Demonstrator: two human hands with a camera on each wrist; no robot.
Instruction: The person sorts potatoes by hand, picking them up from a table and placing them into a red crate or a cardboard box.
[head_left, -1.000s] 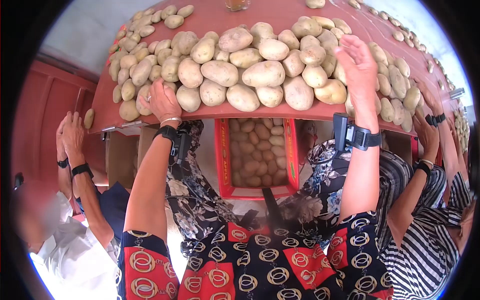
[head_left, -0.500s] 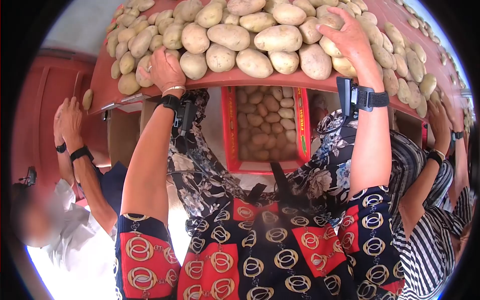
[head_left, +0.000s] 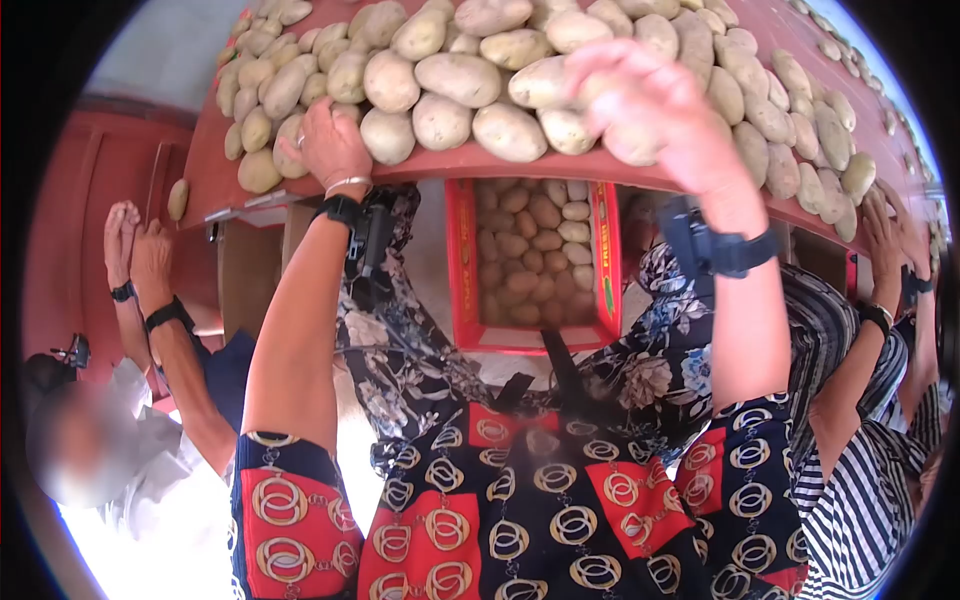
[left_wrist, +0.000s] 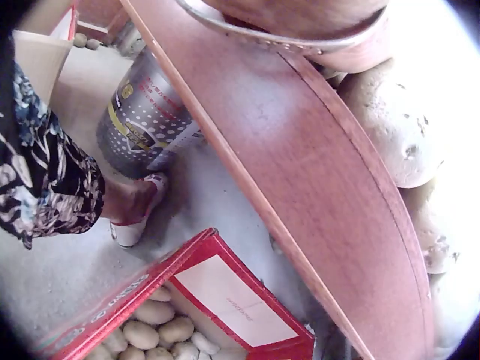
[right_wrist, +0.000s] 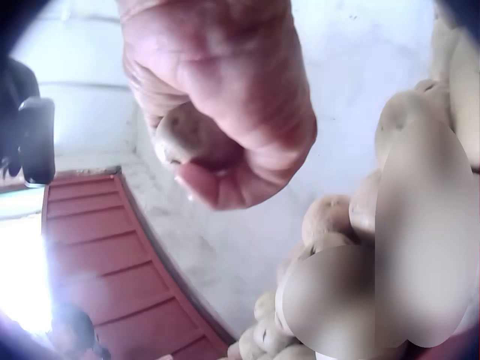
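A heap of potatoes (head_left: 460, 80) lies along the front of a red-brown table (head_left: 440, 163). My left hand (head_left: 335, 143) rests at the table edge against the front potatoes, wearing a bracelet; it barely changes place. In the left wrist view only the bangled wrist (left_wrist: 300, 15) shows, and the fingers are out of sight. My right hand (head_left: 655, 115) is raised over the front of the heap, blurred, its fingers bent. In the right wrist view its fingers curl round a potato (right_wrist: 178, 137), mostly hidden by the hand.
Below the table a red carton (head_left: 461, 260) holds more potatoes, between my knees. A dark patterned cylinder (left_wrist: 142, 120) stands on the floor. People sit on both sides, with a neighbour's hands (head_left: 140, 245) at left and another's (head_left: 885, 235) at right.
My right hand first hovered over the heap's right side, then reached onto the potatoes, and now has come left and nearer with a potato. My left hand stays at the edge.
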